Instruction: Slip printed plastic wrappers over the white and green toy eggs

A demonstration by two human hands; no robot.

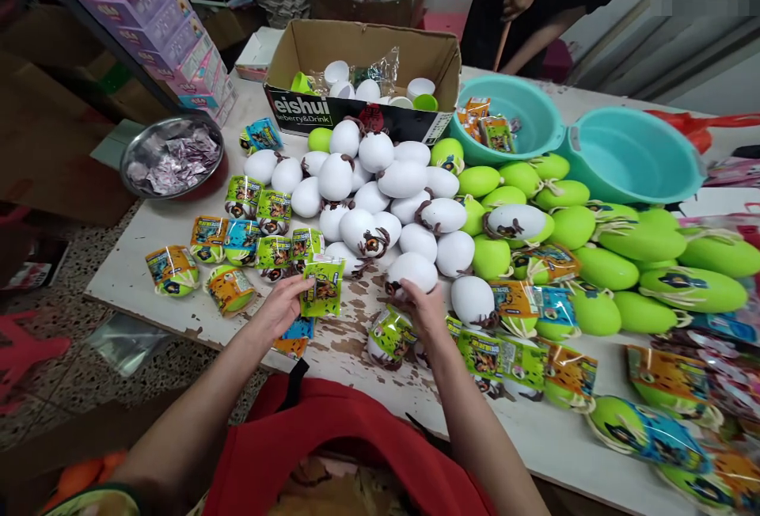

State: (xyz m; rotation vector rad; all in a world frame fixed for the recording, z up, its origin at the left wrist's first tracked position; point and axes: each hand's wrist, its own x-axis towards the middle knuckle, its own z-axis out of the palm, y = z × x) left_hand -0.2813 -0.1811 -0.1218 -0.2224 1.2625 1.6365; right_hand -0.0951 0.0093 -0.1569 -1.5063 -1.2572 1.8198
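Note:
My left hand (281, 309) pinches a flat green printed packet (322, 286) by its left edge, just above the table. In my right hand (424, 304) is a white toy egg (413, 271) with a dark brown figure on its lower side; the fingers wrap its near end. Ahead of both hands lies a heap of white eggs (359, 231), many with brown claws. Below the right hand a white egg with a green packet (392, 334) rests on the table. Blue and orange packets (295, 334) lie partly hidden beneath my left hand.
Green eggs (606, 267) spread to the right, near two turquoise basins (635, 156). A cardboard box (362, 45) with egg shells stands behind the heap. At left are a metal bowl (131, 176) of sachets and several packet-covered eggs (172, 269). Another person holds a stick (514, 9) beyond the table.

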